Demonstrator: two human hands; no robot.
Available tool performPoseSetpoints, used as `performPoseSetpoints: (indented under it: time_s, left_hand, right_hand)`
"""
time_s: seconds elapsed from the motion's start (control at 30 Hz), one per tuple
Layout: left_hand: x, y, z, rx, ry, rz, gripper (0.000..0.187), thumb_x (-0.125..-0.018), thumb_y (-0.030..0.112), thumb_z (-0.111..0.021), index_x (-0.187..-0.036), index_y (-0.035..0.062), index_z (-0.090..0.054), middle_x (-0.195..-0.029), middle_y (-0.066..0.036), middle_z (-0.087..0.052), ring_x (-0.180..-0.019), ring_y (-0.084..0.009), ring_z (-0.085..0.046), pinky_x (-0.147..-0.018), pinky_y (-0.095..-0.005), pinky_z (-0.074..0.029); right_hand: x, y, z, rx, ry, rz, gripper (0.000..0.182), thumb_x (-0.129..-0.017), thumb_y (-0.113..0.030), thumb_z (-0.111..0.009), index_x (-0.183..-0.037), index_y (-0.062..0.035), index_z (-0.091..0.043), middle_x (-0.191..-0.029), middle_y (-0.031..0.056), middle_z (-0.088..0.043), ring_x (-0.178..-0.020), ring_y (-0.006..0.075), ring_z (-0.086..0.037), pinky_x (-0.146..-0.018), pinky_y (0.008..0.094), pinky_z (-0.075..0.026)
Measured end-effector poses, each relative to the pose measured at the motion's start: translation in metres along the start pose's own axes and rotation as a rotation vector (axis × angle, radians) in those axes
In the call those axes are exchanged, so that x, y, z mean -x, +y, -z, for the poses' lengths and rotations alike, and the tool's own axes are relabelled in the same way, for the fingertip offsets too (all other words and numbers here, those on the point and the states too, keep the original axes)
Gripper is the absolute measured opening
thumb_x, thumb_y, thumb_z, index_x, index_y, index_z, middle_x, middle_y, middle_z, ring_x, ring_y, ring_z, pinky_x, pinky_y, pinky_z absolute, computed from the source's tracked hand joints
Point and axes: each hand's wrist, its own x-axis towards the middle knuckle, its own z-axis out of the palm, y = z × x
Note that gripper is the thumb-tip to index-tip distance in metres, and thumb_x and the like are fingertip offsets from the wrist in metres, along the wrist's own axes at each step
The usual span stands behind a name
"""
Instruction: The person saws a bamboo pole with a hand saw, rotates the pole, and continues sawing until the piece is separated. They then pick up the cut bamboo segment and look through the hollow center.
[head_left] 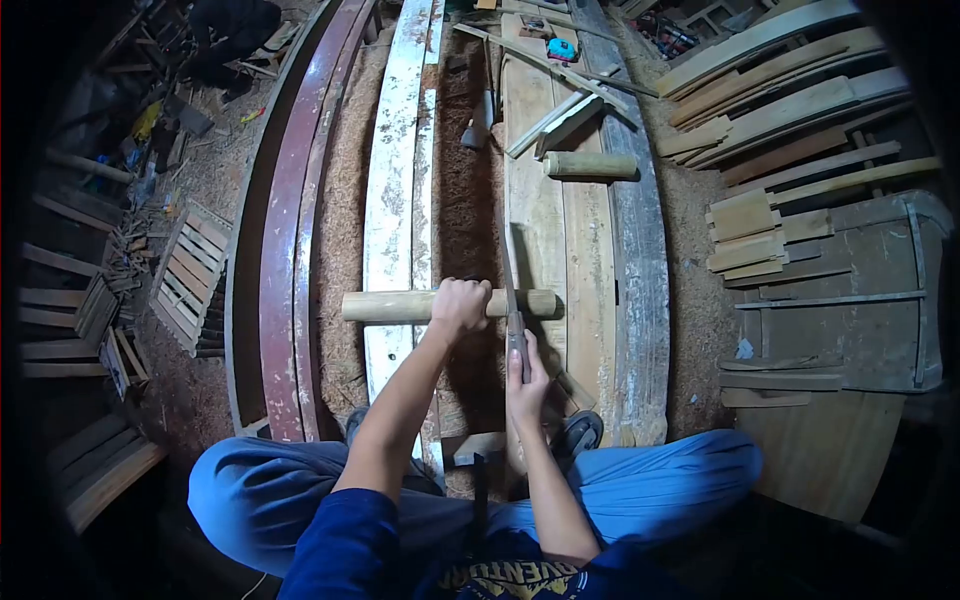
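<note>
A round wooden pole [390, 306] lies crosswise over the gap between two long boards. My left hand [461, 304] is closed over it, pressing it from above. In my right hand [526, 383] is the handle of a handsaw [510, 265], gripped with the fingers wrapped around it. The blade appears nearly edge-on, pointing away from me and crossing the pole near its right end. How deep the teeth sit in the wood cannot be seen. A shorter round wooden piece [592, 165] rests farther along the right-hand boards.
Pale strips and a wood block [570, 125] lie beyond the short piece, near a small teal object [562, 49]. To the left run a paint-flecked white board [393, 180] and a maroon beam [285, 220]. Stacked planks [745, 235] stand at right. A slatted wooden piece [190, 275] lies on the floor.
</note>
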Motion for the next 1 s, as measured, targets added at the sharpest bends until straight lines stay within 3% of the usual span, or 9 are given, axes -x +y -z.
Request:
performPoseSetpoints:
  time_s: [0.1, 0.17, 0.27, 0.37, 0.4, 0.57, 0.77, 0.83, 1.0]
  left_hand:
    - [-0.001, 0.001, 0.006, -0.04, -0.057, 0.049, 0.043, -0.071, 0.039, -0.086, -0.099, 0.0118, -0.068, -0.084, -0.014, -0.075, -0.082, -0.0329, -0.075, -0.068, -0.0456, -0.058]
    - [-0.004, 0.0, 0.006, -0.032, -0.05, 0.055, 0.043, -0.071, 0.039, -0.086, -0.099, 0.0118, -0.068, -0.084, -0.014, -0.075, -0.082, -0.0329, -0.075, -0.069, -0.0456, -0.058]
    - [0.001, 0.004, 0.001, -0.032, -0.009, 0.056, 0.043, -0.071, 0.039, -0.086, -0.099, 0.0114, -0.067, -0.084, -0.014, -0.075, -0.082, -0.033, -0.075, -0.07, -0.046, -0.057]
    - [0.006, 0.007, -0.001, 0.003, -0.006, 0.065, 0.039, -0.072, 0.034, -0.084, -0.098, 0.0106, -0.066, -0.084, -0.014, -0.075, -0.081, -0.0335, -0.074, -0.07, -0.0468, -0.056]
    - [0.007, 0.006, -0.002, -0.008, -0.003, 0.065, 0.039, -0.072, 0.034, -0.084, -0.098, 0.0106, -0.066, -0.084, -0.014, -0.075, -0.081, -0.0335, -0.074, -0.07, -0.0468, -0.056]
    - [0.001, 0.0, -0.004, 0.009, 0.043, 0.021, 0.031, -0.074, 0.029, -0.079, -0.095, 0.0099, -0.066, -0.082, -0.014, -0.074, -0.079, -0.0326, -0.075, -0.068, -0.0457, -0.057]
    - [0.002, 0.003, 0.001, -0.025, 0.02, 0.019, 0.034, -0.073, 0.032, -0.081, -0.095, 0.0101, -0.066, -0.081, -0.014, -0.074, -0.077, -0.0325, -0.074, -0.066, -0.0453, -0.057]
    - [0.0, 0.004, 0.0, -0.018, 0.029, 0.066, 0.039, -0.066, 0.03, -0.087, -0.092, 0.0103, -0.066, -0.083, -0.01, -0.075, -0.077, -0.0285, -0.074, -0.075, -0.041, -0.055]
    - [-0.004, 0.0, 0.002, -0.04, 0.011, 0.041, 0.041, -0.07, 0.034, -0.086, -0.095, 0.0098, -0.065, -0.083, -0.011, -0.075, -0.079, -0.0296, -0.074, -0.074, -0.0422, -0.056]
  right_hand:
    - [0.012, -0.038, 0.013, 0.109, -0.059, 0.031, 0.046, -0.108, -0.016, -0.055, -0.147, 0.006, -0.05, -0.143, 0.0229, -0.061, -0.131, 0.0274, -0.06, -0.109, 0.0361, -0.046]
    - [0.038, -0.057, 0.032, 0.158, -0.062, -0.089, 0.046, -0.108, -0.016, -0.054, -0.148, 0.006, -0.049, -0.143, 0.0245, -0.06, -0.131, 0.0298, -0.061, -0.109, 0.0369, -0.046]
    - [0.055, -0.071, 0.044, 0.036, -0.037, -0.132, 0.047, -0.108, -0.019, -0.054, -0.147, 0.0068, -0.049, -0.144, 0.0252, -0.059, -0.133, 0.0324, -0.06, -0.111, 0.0367, -0.044]
    - [-0.003, -0.075, 0.015, 0.098, -0.095, -0.048, 0.046, -0.108, -0.02, -0.054, -0.144, 0.008, -0.053, -0.144, 0.0239, -0.06, -0.131, 0.0332, -0.061, -0.111, 0.0371, -0.044]
    - [-0.017, -0.075, 0.007, 0.143, -0.092, -0.121, 0.045, -0.107, -0.021, -0.055, -0.141, 0.0089, -0.055, -0.144, 0.0228, -0.06, -0.129, 0.0344, -0.062, -0.111, 0.0375, -0.044]
    - [0.023, -0.079, 0.035, 0.013, -0.018, -0.134, 0.044, -0.107, -0.015, -0.056, -0.143, 0.0097, -0.054, -0.137, 0.0209, -0.065, -0.127, 0.0215, -0.061, -0.11, 0.0346, -0.044]
    - [-0.005, -0.07, 0.024, 0.091, -0.075, -0.101, 0.045, -0.108, -0.017, -0.056, -0.144, 0.0093, -0.053, -0.14, 0.0231, -0.063, -0.129, 0.0246, -0.061, -0.11, 0.0348, -0.044]
    - [0.006, -0.086, 0.023, 0.11, -0.083, -0.083, 0.046, -0.108, -0.019, -0.054, -0.144, 0.01, -0.052, -0.142, 0.0232, -0.062, -0.132, 0.026, -0.059, -0.112, 0.0353, -0.042]
    - [0.028, -0.08, 0.03, 0.074, -0.033, -0.155, 0.046, -0.109, -0.018, -0.053, -0.145, 0.0103, -0.051, -0.142, 0.0223, -0.062, -0.13, 0.023, -0.06, -0.11, 0.0317, -0.044]
